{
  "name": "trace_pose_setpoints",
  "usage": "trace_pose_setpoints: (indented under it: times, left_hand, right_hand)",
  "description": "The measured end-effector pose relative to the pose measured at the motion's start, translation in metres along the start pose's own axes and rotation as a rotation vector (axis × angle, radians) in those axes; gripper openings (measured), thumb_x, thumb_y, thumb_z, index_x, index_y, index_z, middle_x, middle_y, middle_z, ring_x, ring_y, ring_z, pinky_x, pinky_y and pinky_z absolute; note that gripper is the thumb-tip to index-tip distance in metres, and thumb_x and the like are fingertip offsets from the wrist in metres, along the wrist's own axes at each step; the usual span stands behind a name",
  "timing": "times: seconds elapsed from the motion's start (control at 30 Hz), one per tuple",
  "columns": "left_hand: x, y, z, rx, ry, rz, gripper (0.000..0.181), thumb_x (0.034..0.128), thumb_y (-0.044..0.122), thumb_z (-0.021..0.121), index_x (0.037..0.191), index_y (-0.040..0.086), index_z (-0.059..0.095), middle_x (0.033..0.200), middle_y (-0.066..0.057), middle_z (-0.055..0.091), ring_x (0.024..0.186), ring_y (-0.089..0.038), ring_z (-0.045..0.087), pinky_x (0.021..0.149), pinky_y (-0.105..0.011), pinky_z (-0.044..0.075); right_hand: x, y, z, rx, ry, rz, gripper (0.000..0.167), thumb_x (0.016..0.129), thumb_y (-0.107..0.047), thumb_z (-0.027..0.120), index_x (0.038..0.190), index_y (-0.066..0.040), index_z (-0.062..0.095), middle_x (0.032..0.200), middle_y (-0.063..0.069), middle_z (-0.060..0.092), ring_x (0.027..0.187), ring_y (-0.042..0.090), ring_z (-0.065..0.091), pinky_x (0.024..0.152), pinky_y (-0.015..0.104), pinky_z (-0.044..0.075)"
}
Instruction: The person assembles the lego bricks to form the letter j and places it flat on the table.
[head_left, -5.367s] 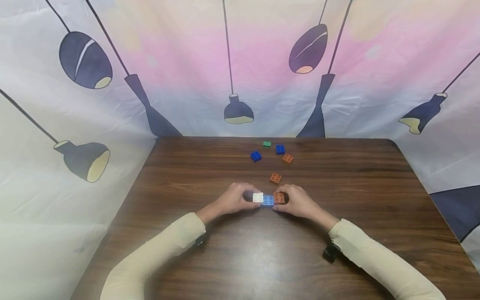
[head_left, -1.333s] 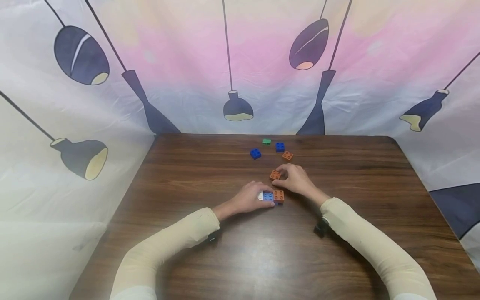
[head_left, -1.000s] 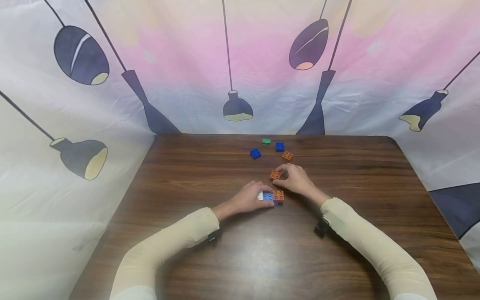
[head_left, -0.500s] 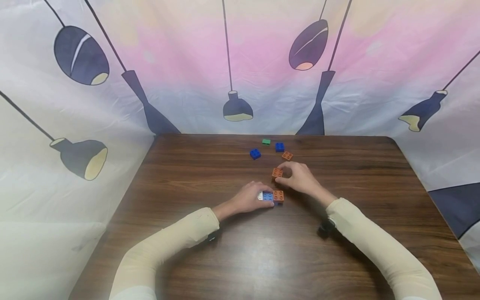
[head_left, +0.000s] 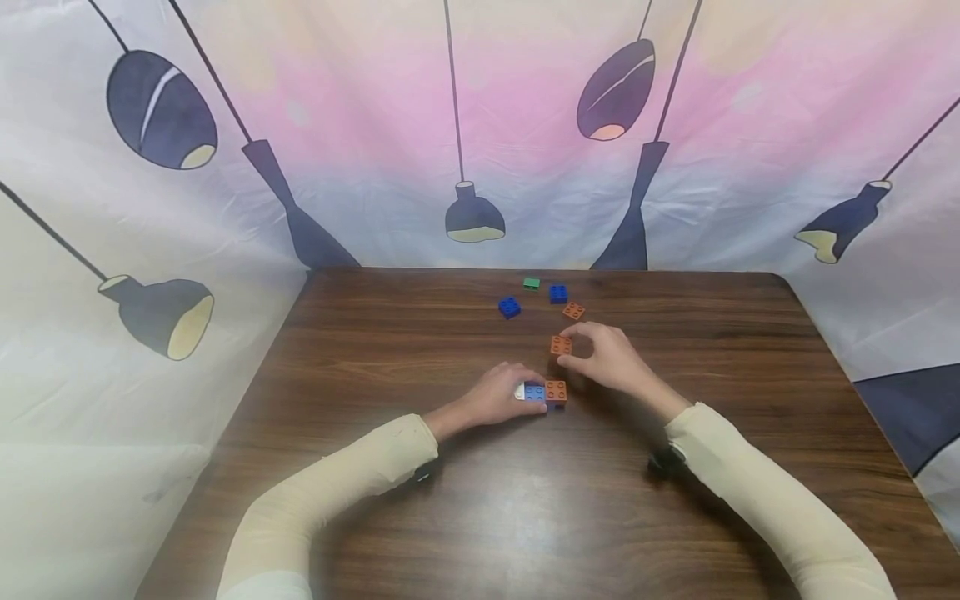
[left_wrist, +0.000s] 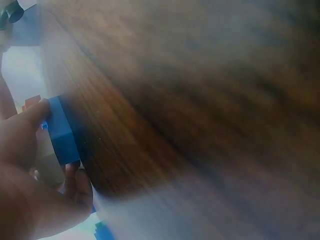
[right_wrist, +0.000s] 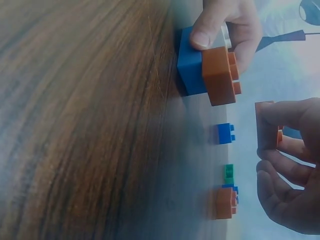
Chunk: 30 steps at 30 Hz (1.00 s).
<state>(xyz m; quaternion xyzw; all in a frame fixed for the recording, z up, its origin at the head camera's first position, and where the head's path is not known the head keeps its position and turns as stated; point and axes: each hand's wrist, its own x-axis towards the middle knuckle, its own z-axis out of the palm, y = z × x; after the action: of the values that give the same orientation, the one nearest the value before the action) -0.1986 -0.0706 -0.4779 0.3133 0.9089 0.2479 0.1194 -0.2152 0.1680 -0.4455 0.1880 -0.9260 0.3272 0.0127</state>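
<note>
The left hand (head_left: 501, 395) is grasping the joined bricks (head_left: 535, 392), which are resting on the desk (head_left: 360, 358), well in from its far edge. The right hand (head_left: 611, 357) is pinching one orange brick (head_left: 560, 345) above the desk. Loose bricks (head_left: 558, 294) are lying near the far edge.

Orange brick (head_left: 559, 344) raised, studs up, near the white, blue and orange assembly (head_left: 535, 393).
</note>
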Motion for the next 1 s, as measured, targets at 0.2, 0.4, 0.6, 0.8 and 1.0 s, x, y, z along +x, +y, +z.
trace_pose_setpoints:
  times: [0.2, 0.4, 0.6, 0.8, 1.0]
  left_hand:
    - [0.0, 0.001, 0.0, 0.001, 0.001, 0.002, 0.048, 0.0938, 0.045, 0.073, 0.132, 0.016, 0.068, 0.126, -0.002, 0.068, 0.109, -0.016, 0.06, 0.093, -0.033, 0.049]
    - [-0.001, 0.002, -0.001, 0.002, 0.002, 0.013, 0.047, 0.0943, 0.044, 0.072, 0.131, 0.015, 0.068, 0.125, -0.002, 0.069, 0.108, -0.016, 0.06, 0.093, -0.034, 0.049]
    - [0.0, 0.002, 0.0, 0.019, 0.0, 0.011, 0.047, 0.0945, 0.045, 0.072, 0.131, 0.016, 0.068, 0.123, -0.001, 0.069, 0.108, -0.015, 0.06, 0.093, -0.033, 0.049]
    - [0.001, 0.001, 0.0, 0.021, -0.001, 0.002, 0.048, 0.0938, 0.046, 0.072, 0.131, 0.016, 0.068, 0.122, -0.001, 0.069, 0.105, -0.014, 0.06, 0.091, -0.032, 0.049]
    - [0.001, 0.001, 0.001, 0.03, -0.004, 0.004, 0.048, 0.0944, 0.045, 0.072, 0.132, 0.016, 0.068, 0.123, -0.001, 0.069, 0.104, -0.014, 0.06, 0.092, -0.033, 0.048]
  right_hand:
    - [-0.007, -0.006, -0.004, 0.0, -0.009, -0.015, 0.044, 0.09, -0.029, 0.079, 0.126, -0.006, 0.068, 0.124, 0.013, 0.07, 0.116, 0.034, 0.064, 0.097, 0.054, 0.051]
    - [-0.014, -0.011, -0.006, -0.001, -0.01, -0.033, 0.043, 0.091, -0.029, 0.079, 0.127, -0.007, 0.068, 0.123, 0.012, 0.07, 0.111, 0.031, 0.066, 0.093, 0.052, 0.053]
    - [-0.021, -0.014, -0.005, -0.011, -0.014, -0.033, 0.042, 0.091, -0.03, 0.078, 0.127, -0.009, 0.069, 0.121, 0.01, 0.07, 0.106, 0.028, 0.066, 0.089, 0.049, 0.055]
    - [-0.027, -0.016, -0.002, -0.013, -0.022, -0.05, 0.041, 0.091, -0.029, 0.078, 0.126, -0.009, 0.069, 0.121, 0.009, 0.07, 0.105, 0.027, 0.066, 0.087, 0.049, 0.055]
    - [-0.032, -0.016, 0.002, -0.017, -0.026, -0.062, 0.041, 0.091, -0.028, 0.079, 0.125, -0.009, 0.07, 0.12, 0.008, 0.071, 0.104, 0.027, 0.067, 0.087, 0.049, 0.055]
